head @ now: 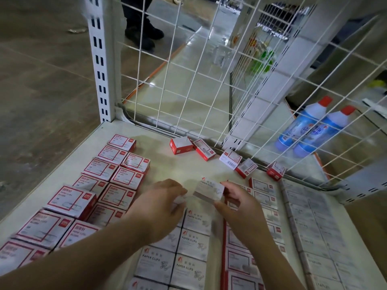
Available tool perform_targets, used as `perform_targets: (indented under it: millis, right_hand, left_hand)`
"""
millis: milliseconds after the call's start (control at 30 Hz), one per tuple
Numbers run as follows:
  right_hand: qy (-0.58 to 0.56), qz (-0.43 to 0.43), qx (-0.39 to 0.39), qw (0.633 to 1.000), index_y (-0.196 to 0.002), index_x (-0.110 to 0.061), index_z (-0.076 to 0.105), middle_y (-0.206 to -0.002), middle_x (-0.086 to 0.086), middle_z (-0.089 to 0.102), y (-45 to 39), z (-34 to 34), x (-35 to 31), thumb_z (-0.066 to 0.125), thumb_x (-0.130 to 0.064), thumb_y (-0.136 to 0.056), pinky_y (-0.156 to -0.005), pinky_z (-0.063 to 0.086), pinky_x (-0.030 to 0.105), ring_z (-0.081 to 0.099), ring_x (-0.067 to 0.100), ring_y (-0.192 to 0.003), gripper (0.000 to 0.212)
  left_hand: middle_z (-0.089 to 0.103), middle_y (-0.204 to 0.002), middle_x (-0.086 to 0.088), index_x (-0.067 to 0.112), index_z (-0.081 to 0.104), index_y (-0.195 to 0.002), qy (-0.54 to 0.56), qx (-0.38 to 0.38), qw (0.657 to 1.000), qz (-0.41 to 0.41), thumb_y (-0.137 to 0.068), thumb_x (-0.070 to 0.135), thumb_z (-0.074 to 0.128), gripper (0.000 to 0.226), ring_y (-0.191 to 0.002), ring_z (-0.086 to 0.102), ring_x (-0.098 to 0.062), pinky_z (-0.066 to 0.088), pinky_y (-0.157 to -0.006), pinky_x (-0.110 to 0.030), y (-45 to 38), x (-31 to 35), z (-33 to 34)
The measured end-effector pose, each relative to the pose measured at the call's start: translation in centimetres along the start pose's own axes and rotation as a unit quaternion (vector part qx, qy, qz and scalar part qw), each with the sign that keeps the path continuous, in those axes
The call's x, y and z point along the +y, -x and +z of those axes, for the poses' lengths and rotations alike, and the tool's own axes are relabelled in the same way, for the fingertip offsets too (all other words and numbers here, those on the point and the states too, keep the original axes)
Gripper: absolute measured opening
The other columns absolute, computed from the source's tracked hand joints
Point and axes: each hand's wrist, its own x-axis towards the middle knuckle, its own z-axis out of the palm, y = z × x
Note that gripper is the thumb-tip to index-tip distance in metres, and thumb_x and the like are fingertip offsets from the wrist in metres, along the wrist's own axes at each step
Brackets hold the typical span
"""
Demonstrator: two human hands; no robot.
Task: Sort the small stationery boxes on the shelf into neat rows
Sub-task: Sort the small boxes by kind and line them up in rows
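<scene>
White wire mesh [188, 84] is closing off the back of a pale shelf [159, 162], and beyond it a tiled floor [41, 84], a person's dark shoes [142, 32] and two blue bottles [314, 130] with red caps are showing. The shelf is lying flat and smooth, so boxes should be sliding easily across it.

The right hand [240, 204] is holding a small paper clip box [210, 190] just above the shelf, its fingers [227, 188] pinching the box's right end while the thumb is sitting under the near edge. The left hand [161, 203] is hovering just left of that box with fingers curled; something pale seems to be sitting under the fingertips, but blur is making it impossible to tell whether they are gripping anything.

Below the fingers, grey-printed boxes [173, 262] are forming a tidy double column. Left of the fingers, red-bordered boxes [117, 176] are lying in rougher rows, one stacked crooked. Beyond the fingers, loose red boxes [203, 148] are scattered along the mesh, one standing open.

The box is looking light, stiff yet crushable cardboard with a slightly glossy skin. Taking it by the short ends, with gentle pressure, is probably safest, since the flaps may be popping open and spilling clips.
</scene>
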Motion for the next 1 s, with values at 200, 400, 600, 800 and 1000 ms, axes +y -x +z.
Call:
perform_targets:
  millis: [200, 400, 600, 800, 1000]
  right_hand:
    - [0.043, 0.019, -0.042, 0.998, -0.108, -0.030, 0.060, -0.103, -0.018, 0.063, -1.0, 0.3, 1.1, 0.065, -0.020, -0.083, -0.080, 0.045, 0.014, 0.056, -0.003, -0.097, 0.027]
    - [0.028, 0.057, -0.070, 0.996, -0.115, -0.024, 0.059, -0.107, -0.012, 0.062, -1.9, 0.3, 1.0, 0.065, -0.020, -0.084, -0.090, 0.049, 0.026, 0.057, 0.004, -0.102, 0.032]
    - [0.065, 0.045, -0.048, 0.996, -0.128, -0.016, 0.053, -0.119, -0.003, 0.056, -2.5, 0.4, 1.2, 0.058, -0.022, -0.090, -0.089, 0.039, 0.017, 0.051, 0.005, -0.102, 0.039]
    - [0.077, 0.016, -0.036, 0.996, -0.126, -0.022, 0.055, -0.117, -0.008, 0.054, -2.4, 1.0, 1.1, 0.054, -0.020, -0.092, -0.084, 0.033, 0.013, 0.045, 0.001, -0.099, 0.035]
    - [0.062, 0.019, -0.070, 0.995, -0.124, -0.026, 0.056, -0.114, -0.009, 0.054, -2.3, 1.3, 0.9, 0.056, -0.022, -0.090, -0.091, 0.041, 0.018, 0.049, 0.004, -0.105, 0.035]
  left_hand:
    - [0.025, -0.149, 0.017, 0.035, 0.033, -0.141, -0.120, -0.017, 0.992, 0.038, -0.099, 0.035, 0.033, 0.042, -0.136, 0.020, -0.004, 0.019, -0.111, -0.023, 0.0, -0.1, 0.6]
    - [0.026, -0.148, 0.016, 0.034, 0.035, -0.140, -0.139, -0.027, 0.989, 0.049, -0.099, 0.036, 0.029, 0.041, -0.135, 0.023, -0.005, 0.021, -0.112, -0.025, 0.0, -0.4, 0.6]
    - [0.027, -0.148, 0.015, 0.032, 0.038, -0.138, -0.142, -0.029, 0.988, 0.054, -0.099, 0.033, 0.030, 0.040, -0.135, 0.024, -0.006, 0.023, -0.112, -0.025, -0.1, -0.5, 0.5]
    - [0.027, -0.149, 0.015, 0.032, 0.038, -0.139, -0.145, -0.035, 0.987, 0.057, -0.099, 0.031, 0.030, 0.041, -0.136, 0.022, -0.006, 0.021, -0.113, -0.025, -0.1, -0.6, 0.5]
    - [0.031, -0.146, 0.014, 0.031, 0.042, -0.136, -0.138, -0.036, 0.988, 0.052, -0.099, 0.032, 0.032, 0.039, -0.134, 0.026, -0.006, 0.025, -0.112, -0.027, -0.2, -0.5, 0.4]
